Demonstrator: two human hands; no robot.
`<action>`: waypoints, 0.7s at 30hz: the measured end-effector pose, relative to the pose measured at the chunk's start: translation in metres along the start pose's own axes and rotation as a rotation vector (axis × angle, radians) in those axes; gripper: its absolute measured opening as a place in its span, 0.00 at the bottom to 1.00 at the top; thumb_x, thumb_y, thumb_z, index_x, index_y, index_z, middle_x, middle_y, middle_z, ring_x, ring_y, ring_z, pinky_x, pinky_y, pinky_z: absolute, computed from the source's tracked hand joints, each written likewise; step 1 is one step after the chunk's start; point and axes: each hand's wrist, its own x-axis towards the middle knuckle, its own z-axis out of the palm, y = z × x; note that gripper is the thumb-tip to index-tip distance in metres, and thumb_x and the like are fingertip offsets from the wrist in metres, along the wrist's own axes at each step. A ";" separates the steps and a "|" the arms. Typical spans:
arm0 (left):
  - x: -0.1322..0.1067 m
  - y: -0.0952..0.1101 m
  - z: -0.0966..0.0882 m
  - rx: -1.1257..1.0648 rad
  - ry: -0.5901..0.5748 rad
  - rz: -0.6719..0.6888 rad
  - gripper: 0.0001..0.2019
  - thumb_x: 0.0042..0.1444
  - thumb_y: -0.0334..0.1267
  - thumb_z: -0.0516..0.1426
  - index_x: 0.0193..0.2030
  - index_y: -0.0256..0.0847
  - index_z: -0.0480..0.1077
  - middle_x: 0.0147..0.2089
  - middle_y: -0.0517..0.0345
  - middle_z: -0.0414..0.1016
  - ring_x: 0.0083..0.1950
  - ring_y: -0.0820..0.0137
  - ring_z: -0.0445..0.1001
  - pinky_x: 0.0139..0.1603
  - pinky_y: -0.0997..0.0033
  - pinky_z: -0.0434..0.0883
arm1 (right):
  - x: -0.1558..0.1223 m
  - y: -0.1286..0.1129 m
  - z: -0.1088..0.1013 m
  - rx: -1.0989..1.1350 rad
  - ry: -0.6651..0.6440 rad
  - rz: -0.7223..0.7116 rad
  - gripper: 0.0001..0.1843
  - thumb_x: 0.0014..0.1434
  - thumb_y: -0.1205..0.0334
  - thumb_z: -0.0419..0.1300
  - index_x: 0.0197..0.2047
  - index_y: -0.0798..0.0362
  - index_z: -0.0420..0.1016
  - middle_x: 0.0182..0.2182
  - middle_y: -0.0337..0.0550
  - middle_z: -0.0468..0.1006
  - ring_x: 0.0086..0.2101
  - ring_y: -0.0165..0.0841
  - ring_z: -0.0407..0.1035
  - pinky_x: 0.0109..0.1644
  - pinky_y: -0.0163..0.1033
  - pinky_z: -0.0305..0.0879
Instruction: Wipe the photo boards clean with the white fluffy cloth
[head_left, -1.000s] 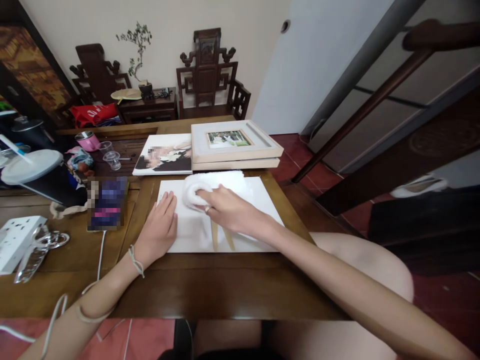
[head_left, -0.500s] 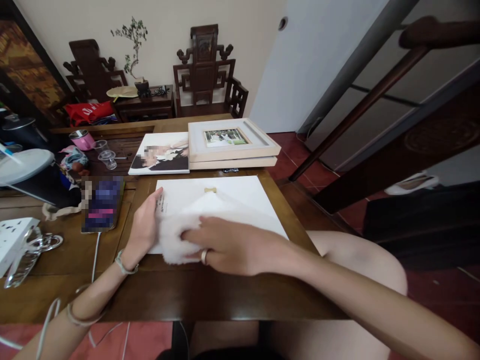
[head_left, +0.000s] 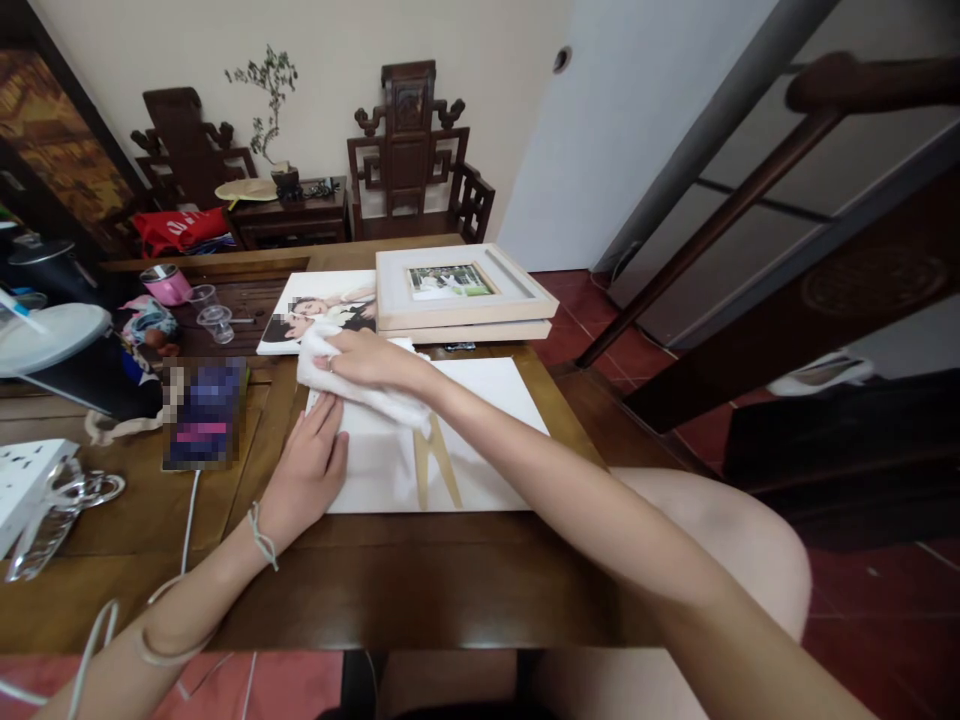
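A white panel [head_left: 487,400] lies flat near the front edge of the wooden table. On it shows a gold V-shaped piece [head_left: 439,465] with two legs spreading toward me; its upper end is hidden. Bunched white cloth [head_left: 319,365] lies over the panel's far left corner, with my right hand [head_left: 367,358] closed on it and pressing down. My left hand [head_left: 311,455] rests on the panel's left side with fingers stretched out, their tips close to the cloth.
Behind the panel lie a photo print [head_left: 279,310] and stacked pale picture frames [head_left: 469,318]. To the left are a phone [head_left: 204,412] on a white cable, a clear hair claw [head_left: 56,510], a power strip [head_left: 30,480], a black lidded cup [head_left: 90,375] and small clear cups [head_left: 215,322].
My right hand has swept the cloth from the panel's near left to its far left corner. The gold legs have come into view. My left hand now lies flatter on the panel.
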 end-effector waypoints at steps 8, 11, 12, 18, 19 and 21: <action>0.000 0.001 -0.001 0.024 -0.054 -0.026 0.24 0.66 0.39 0.43 0.65 0.31 0.57 0.70 0.38 0.55 0.72 0.58 0.49 0.70 0.50 0.51 | -0.051 0.060 -0.041 0.110 0.030 0.231 0.18 0.64 0.53 0.50 0.49 0.56 0.72 0.47 0.52 0.77 0.39 0.40 0.73 0.42 0.41 0.67; 0.001 0.001 -0.001 0.033 -0.063 -0.028 0.23 0.66 0.39 0.43 0.65 0.32 0.56 0.70 0.39 0.54 0.72 0.58 0.49 0.70 0.49 0.52 | -0.086 0.088 -0.055 0.158 0.079 0.385 0.20 0.63 0.48 0.51 0.45 0.55 0.73 0.42 0.53 0.78 0.34 0.42 0.73 0.38 0.44 0.68; 0.001 0.001 -0.002 0.037 -0.064 -0.028 0.23 0.66 0.39 0.43 0.65 0.32 0.56 0.70 0.39 0.54 0.72 0.58 0.49 0.70 0.49 0.52 | -0.096 0.095 -0.057 0.147 0.106 0.401 0.20 0.62 0.47 0.52 0.43 0.54 0.74 0.42 0.53 0.78 0.35 0.43 0.72 0.39 0.45 0.68; 0.000 0.002 -0.001 0.045 -0.056 -0.029 0.24 0.66 0.39 0.43 0.65 0.30 0.56 0.70 0.37 0.54 0.72 0.58 0.49 0.70 0.51 0.51 | -0.163 0.099 -0.035 -0.061 0.092 0.191 0.19 0.60 0.54 0.49 0.44 0.54 0.75 0.41 0.50 0.77 0.43 0.46 0.70 0.50 0.50 0.64; 0.000 0.002 -0.001 0.043 -0.050 -0.027 0.23 0.66 0.39 0.43 0.65 0.31 0.56 0.70 0.38 0.55 0.72 0.58 0.49 0.70 0.51 0.51 | -0.175 0.094 -0.031 -0.070 0.063 0.184 0.19 0.59 0.54 0.50 0.45 0.54 0.75 0.40 0.51 0.77 0.43 0.46 0.70 0.50 0.50 0.64; 0.000 0.002 -0.001 0.039 -0.040 -0.023 0.23 0.66 0.39 0.43 0.65 0.32 0.56 0.70 0.39 0.55 0.72 0.58 0.50 0.70 0.50 0.51 | -0.196 0.081 -0.029 -0.042 -0.063 0.171 0.20 0.59 0.53 0.51 0.45 0.53 0.76 0.38 0.49 0.77 0.42 0.45 0.70 0.49 0.49 0.65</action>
